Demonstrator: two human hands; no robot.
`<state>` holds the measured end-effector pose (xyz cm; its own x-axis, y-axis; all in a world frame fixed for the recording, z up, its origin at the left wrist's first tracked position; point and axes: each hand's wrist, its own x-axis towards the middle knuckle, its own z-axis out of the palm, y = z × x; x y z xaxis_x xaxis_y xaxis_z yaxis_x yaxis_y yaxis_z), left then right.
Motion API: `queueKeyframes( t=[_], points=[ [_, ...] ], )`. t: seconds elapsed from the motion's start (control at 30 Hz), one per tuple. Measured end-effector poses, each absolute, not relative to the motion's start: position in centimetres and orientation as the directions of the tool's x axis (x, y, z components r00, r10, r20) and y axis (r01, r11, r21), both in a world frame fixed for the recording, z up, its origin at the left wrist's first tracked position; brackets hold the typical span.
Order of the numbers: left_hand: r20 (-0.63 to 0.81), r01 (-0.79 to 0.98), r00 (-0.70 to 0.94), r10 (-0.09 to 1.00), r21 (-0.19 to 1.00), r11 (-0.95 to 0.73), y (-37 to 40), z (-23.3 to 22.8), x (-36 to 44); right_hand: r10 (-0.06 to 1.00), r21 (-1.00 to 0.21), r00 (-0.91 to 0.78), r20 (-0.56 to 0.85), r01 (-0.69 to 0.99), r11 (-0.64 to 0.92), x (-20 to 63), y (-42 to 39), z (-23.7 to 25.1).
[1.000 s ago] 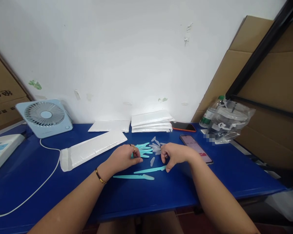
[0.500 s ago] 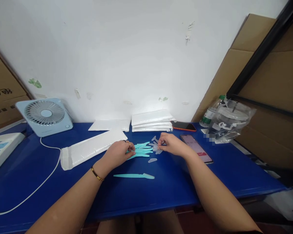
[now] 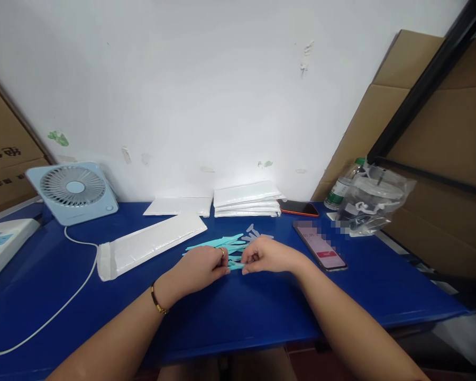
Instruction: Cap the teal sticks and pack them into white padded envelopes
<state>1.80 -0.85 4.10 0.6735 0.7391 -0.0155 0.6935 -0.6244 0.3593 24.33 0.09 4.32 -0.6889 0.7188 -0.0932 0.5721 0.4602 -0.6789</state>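
Note:
My left hand (image 3: 201, 267) and my right hand (image 3: 266, 255) meet at the middle of the blue table (image 3: 262, 312), fingertips almost touching. Between them they pinch a teal plastic stick (image 3: 235, 266) at one end. Just behind my hands lies a small heap of several teal sticks (image 3: 222, 243) and some clear little caps (image 3: 257, 233). My left wrist wears a thin bracelet, and a ring sits on one finger.
A long white padded envelope (image 3: 150, 243) lies left of my hands, with a stack of envelopes (image 3: 246, 200) at the wall. A small fan (image 3: 72, 190) with its cable stands far left. Two phones (image 3: 321, 246) and a bagged bottle (image 3: 365, 203) sit to the right.
The teal stick that lay alone near the table's front is gone from there. Both hands have come together in front of the heap, pinching a teal stick.

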Motion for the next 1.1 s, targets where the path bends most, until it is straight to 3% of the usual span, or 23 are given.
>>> queueKeyframes(
  t=[0.13,0.3,0.37,0.5,0.7,0.93,1.1],
  points=[
    [0.048,0.695,0.642,0.765,0.384,-0.608,0.5,3.9,1.2,0.803,-0.687,-0.595,-0.039,0.600,0.410,25.6,1.1,3.9],
    [0.038,0.612,0.534,0.844,0.671,-0.418,1.5,3.5,0.4,0.909,-0.735,-0.402,0.107,0.584,0.345,26.7,2.4,3.5],
    [0.070,0.592,0.499,0.864,0.700,-0.399,1.8,3.3,0.4,0.912,-0.763,-0.382,0.148,0.543,0.351,26.5,2.6,3.2],
    [0.178,0.615,0.451,0.875,0.648,-0.449,2.1,3.1,0.6,0.934,-0.870,-0.303,0.191,0.388,0.304,26.1,3.0,2.5],
    [0.225,0.676,0.417,0.880,0.571,-0.467,2.1,3.2,0.8,0.957,-0.991,-0.265,0.118,0.022,0.129,25.2,3.1,2.2],
    [0.214,0.708,0.454,0.865,0.503,-0.496,2.0,3.4,0.9,0.958,-0.994,-0.266,0.108,-0.035,0.103,24.1,2.8,2.0],
    [0.224,0.698,0.497,0.838,0.471,-0.539,2.1,3.2,1.4,0.950,-0.995,-0.301,0.083,0.020,0.093,23.3,2.5,2.0]
  ],
)
